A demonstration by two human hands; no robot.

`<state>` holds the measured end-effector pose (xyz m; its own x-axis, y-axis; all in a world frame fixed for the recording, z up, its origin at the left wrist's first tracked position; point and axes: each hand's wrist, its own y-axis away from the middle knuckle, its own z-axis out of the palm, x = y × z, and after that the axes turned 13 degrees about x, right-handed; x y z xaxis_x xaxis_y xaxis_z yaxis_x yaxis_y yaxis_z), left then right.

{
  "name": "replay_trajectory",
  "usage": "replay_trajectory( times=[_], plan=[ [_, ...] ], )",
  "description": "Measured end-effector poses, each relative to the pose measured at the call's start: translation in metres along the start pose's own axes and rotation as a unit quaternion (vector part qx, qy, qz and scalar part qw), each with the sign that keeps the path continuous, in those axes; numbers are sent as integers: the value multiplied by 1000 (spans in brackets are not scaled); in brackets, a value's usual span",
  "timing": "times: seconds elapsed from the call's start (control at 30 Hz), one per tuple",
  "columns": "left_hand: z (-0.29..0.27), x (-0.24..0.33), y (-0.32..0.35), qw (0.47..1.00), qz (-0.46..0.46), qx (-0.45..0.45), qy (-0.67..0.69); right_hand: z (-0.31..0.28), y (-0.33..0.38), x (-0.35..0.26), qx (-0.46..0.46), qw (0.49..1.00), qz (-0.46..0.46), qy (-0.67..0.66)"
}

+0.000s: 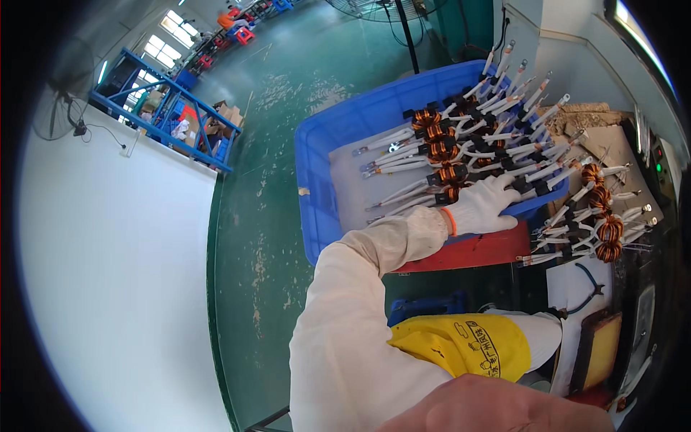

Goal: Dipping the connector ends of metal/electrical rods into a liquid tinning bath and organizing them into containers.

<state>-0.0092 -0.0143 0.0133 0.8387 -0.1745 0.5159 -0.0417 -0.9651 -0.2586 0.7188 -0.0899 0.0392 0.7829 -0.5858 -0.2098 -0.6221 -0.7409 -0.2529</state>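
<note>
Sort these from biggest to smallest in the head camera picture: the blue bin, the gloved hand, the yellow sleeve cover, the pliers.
1. blue bin
2. yellow sleeve cover, though it sits nearer the camera, so it looks bigger
3. gloved hand
4. pliers

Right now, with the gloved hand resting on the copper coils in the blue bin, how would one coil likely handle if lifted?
Probably dense for its size: each copper coil is a tightly wound ring. Its long white-sleeved leads lie mostly straight, so they look fairly stiff, yet could snag neighbours in the blue bin. The left hand wears a knit glove, likely helping grip.
</note>
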Motion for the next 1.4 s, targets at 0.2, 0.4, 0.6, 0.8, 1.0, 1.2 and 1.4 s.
replay_trajectory(
  times=[0.2,0.4,0.6,0.8,1.0,1.2,1.4],
  plan=[
    [7,1,-11,999,35,-10,21,39,-21,142,16,986,-11,-165],
    [17,-15,-11,995,93,34,19,-12,61,31,20,909,151,-389],
    [14,-12,-7,997,48,27,61,-54,113,-42,112,987,116,8],
    [22,-3,-10,999,25,7,47,-75,162,-14,136,977,165,-12],
    [22,-5,-10,998,49,15,39,-74,212,-14,189,955,198,-116],
    [21,-1,-4,996,57,55,31,-69,230,-28,220,932,262,-118],
    [9,56,14,921,314,221,-60,-67,228,-15,227,933,231,-158]
  ],
)
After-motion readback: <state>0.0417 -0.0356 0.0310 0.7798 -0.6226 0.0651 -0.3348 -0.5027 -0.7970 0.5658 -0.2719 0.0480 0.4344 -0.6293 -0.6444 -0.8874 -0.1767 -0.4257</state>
